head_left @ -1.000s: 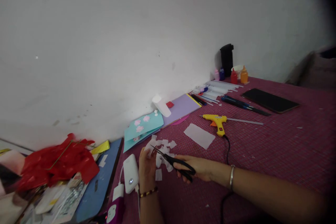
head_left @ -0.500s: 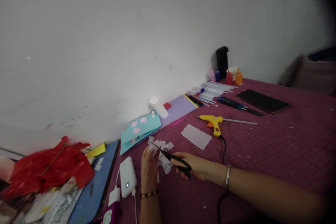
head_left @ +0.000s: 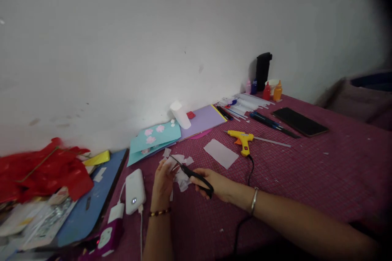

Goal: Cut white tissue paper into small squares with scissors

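Black-handled scissors [head_left: 199, 176] are gripped in my right hand [head_left: 212, 183], with a bangle on that wrist. Their blades point up and left, reaching the white paper [head_left: 169, 166] that my left hand [head_left: 163, 181] pinches between its fingers. How far the blades are apart is hard to make out. Just behind and beside my hands lies a loose heap of white paper scraps [head_left: 183, 179]. A flat white paper rectangle [head_left: 221, 153] rests on the table to the right, near a yellow hot glue gun [head_left: 243, 140] with a glue stick in its back.
A white power bank [head_left: 134, 191] with cables lies left of my left hand. Teal card with pink flowers [head_left: 154, 136] and a purple sheet [head_left: 202, 121] are by the wall. Farther right are a black phone [head_left: 300, 121], pens and paint bottles. A red plastic bag [head_left: 45, 175] sits far left.
The view has shifted slightly, so things on the table appear farther left and a little higher. My hands keep the same hold on the scissors and paper.
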Demonstrator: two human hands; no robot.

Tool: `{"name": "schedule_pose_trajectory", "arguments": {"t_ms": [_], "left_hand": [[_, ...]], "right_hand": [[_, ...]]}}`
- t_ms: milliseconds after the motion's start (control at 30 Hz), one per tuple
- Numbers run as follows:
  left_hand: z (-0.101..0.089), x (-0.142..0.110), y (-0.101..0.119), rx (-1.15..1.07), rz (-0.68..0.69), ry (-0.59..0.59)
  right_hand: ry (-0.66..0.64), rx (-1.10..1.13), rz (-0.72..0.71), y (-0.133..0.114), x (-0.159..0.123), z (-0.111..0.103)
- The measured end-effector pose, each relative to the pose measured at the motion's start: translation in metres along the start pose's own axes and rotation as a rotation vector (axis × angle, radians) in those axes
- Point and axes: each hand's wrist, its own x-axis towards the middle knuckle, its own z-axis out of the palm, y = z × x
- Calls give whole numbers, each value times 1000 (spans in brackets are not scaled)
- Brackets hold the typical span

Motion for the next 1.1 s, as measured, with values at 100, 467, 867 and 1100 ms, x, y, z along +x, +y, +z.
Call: {"name": "schedule_pose_trajectory", "arguments": {"t_ms": [100,467,867,1100], "left_hand": [[-7,-2,8,59,-130,-16],[-18,-1,16,101,-98,98],[-20,-3,20,52,-128,-61],[-17,-7,23,59,-130,-174]], "right_hand": [[13,11,4,2,1,-1],[-85,110,84,-3,-3,-7],[-214,48,132,-8,-8,-5],[-222,66,96,-10,-9,-4]]}}
